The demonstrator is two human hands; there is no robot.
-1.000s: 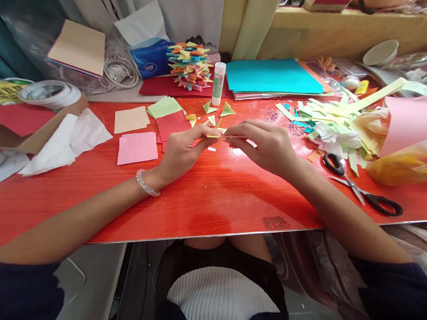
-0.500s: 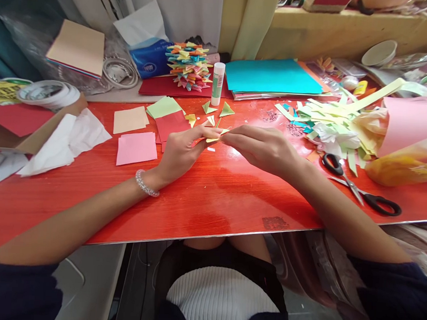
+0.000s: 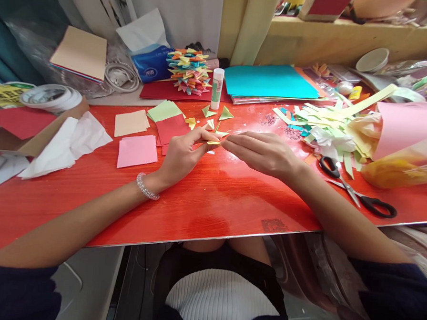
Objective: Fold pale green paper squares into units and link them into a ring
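Between the fingertips of both hands is a small folded piece of yellow-green paper (image 3: 213, 143), partly covered by the fingers. My left hand (image 3: 182, 154), with a clear beaded bracelet (image 3: 147, 187) at the wrist, pinches it from the left. My right hand (image 3: 260, 152) closes on its right end, fingers pressed together. Just beyond the hands lie small folded green paper pieces (image 3: 226, 113) and a yellow one (image 3: 190, 123). A glue stick (image 3: 216, 89) stands upright behind them.
Left of my hands are stacks of pink (image 3: 137, 152), peach (image 3: 131, 123), green (image 3: 165, 110) and red (image 3: 172, 128) paper squares. Black-handled scissors (image 3: 355, 189) lie open at right, near paper strips (image 3: 319, 117). A colourful folded-paper model (image 3: 189, 72) stands behind, beside blue sheets (image 3: 271, 82).
Both hands keep hold of the folded paper, and my right fingertips have shifted slightly along it. The whole view has tilted a little, so things sit slightly lower.
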